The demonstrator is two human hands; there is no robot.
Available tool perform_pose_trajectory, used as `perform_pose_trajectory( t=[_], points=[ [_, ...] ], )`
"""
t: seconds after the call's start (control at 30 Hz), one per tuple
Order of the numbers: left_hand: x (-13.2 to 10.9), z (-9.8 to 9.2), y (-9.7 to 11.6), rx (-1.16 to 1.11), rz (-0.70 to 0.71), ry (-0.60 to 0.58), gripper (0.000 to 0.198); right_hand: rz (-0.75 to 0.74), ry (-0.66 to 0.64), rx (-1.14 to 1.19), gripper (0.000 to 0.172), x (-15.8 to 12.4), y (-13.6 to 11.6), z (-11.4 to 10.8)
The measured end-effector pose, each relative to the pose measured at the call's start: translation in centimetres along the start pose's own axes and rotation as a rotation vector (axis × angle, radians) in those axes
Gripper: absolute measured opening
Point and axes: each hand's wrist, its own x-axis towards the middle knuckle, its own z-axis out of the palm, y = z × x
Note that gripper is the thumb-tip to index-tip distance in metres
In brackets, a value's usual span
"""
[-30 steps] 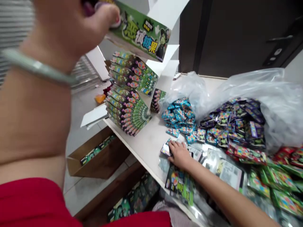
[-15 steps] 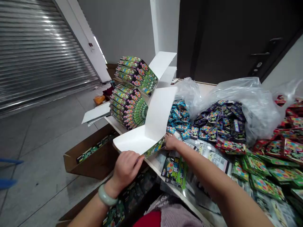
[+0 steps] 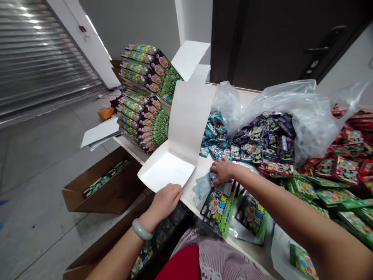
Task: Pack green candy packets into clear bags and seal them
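At lower center, the left hand (image 3: pixel 164 204) is laid over the near edge of an open white display box (image 3: pixel 182 155) — whether it is clamped cannot be told — and the right hand (image 3: pixel 223 172) is curled down, fingers together, over a candy packet (image 3: pixel 214 177) on the tabletop (image 3: pixel 131 149).

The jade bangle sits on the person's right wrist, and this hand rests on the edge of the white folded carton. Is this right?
No: the jade bangle sits on the left wrist, not the right, as the head view shows. This left hand does rest on the edge of the white folded carton.
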Motion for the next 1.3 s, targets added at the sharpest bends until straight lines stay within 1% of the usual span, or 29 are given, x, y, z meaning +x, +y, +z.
perform_pose_trajectory(
  t=[0.1, 0.2, 0.3, 0.43, 0.5, 0.57, 0.63, 0.7, 0.73, 0.77, 0.8, 0.83, 0.87, 0.93, 0.97, 1.0, 1.1, 1.13, 1.17, 1.23, 1.3],
  points=[
    [1.5, 0.2, 0.3, -0.037, 0.044, -0.054, 0.024, 0.018, 0.013, -0.005, 0.076, 0.2, -0.1, -0.1],
    [3.2, 0.8, 1.0, -0.065, 0.076, -0.077, 0.020, 0.025, 0.014, -0.032, 0.072, 0.3, -0.3, -0.2],
    [4.6, 2.0, 2.1, -0.083, 0.084, -0.089, 0.016, 0.006, 0.009, -0.044, 0.067, -0.2, -0.1, -0.2],
    [5.8, 3.6, 3.8, -0.089, 0.041, -0.056, 0.014, -0.040, 0.052, -0.026, 0.062, -1.5, 0.6, 0.0],
    [6.0, 3.8, 4.3, -0.103, 0.031, -0.037, 0.013, -0.096, 0.135, 0.016, 0.056, -2.3, 0.9, 0.3],
    [5.8, 3.5, 4.7, -0.126, 0.025, -0.007, 0.015, -0.151, 0.264, 0.096, 0.044, -3.2, 1.1, 0.7],
    [5.4, 3.0, 5.3, -0.177, 0.040, 0.105, 0.025, -0.146, 0.370, 0.176, 0.035, -4.0, 1.4, 1.0],
    [4.8, 2.7, 6.5, -0.261, 0.134, 0.209, 0.030, -0.052, 0.428, 0.227, 0.033, -4.7, 2.1, 1.1],
    [4.5, 2.7, 7.3, -0.305, 0.203, 0.215, 0.032, 0.016, 0.459, 0.243, 0.035, -5.1, 2.5, 1.0],
    [4.2, 2.9, 8.1, -0.336, 0.267, 0.185, 0.036, 0.095, 0.501, 0.257, 0.038, -5.4, 3.1, 0.9],
    [4.0, 3.3, 8.9, -0.345, 0.302, 0.127, 0.043, 0.184, 0.549, 0.266, 0.040, -5.8, 3.8, 0.7],
    [3.9, 3.7, 9.7, -0.336, 0.303, 0.066, 0.053, 0.273, 0.596, 0.268, 0.043, -6.2, 4.5, 0.6],
    [3.8, 4.3, 10.4, -0.317, 0.274, 0.011, 0.061, 0.359, 0.643, 0.267, 0.046, -6.6, 5.2, 0.4],
    [3.8, 5.4, 11.5, -0.282, 0.203, -0.069, 0.065, 0.489, 0.722, 0.246, 0.054, -7.7, 6.0, 0.5],
    [3.9, 5.9, 11.9, -0.278, 0.191, -0.103, 0.064, 0.512, 0.733, 0.226, 0.056, -8.3, 6.1, 0.7],
    [4.1, 6.3, 12.2, -0.282, 0.198, -0.132, 0.062, 0.503, 0.714, 0.206, 0.056, -8.8, 5.9, 1.1],
    [4.9, 7.0, 13.3, -0.306, 0.263, -0.173, 0.061, 0.389, 0.545, 0.166, 0.043, -10.0, 4.1, 3.1],
    [5.2, 7.1, 13.7, -0.313, 0.288, -0.179, 0.062, 0.371, 0.492, 0.162, 0.042, -10.1, 3.3, 3.9],
    [5.5, 7.2, 14.1, -0.321, 0.309, -0.181, 0.062, 0.379, 0.457, 0.158, 0.043, -10.1, 2.6, 4.6],
    [6.0, 7.5, 14.9, -0.344, 0.330, -0.164, 0.065, 0.440, 0.431, 0.147, 0.050, -10.0, 1.6, 5.7],
    [6.2, 7.8, 15.2, -0.370, 0.297, -0.103, 0.070, 0.505, 0.420, 0.143, 0.056, -9.8, 1.3, 6.3]
  ],
)
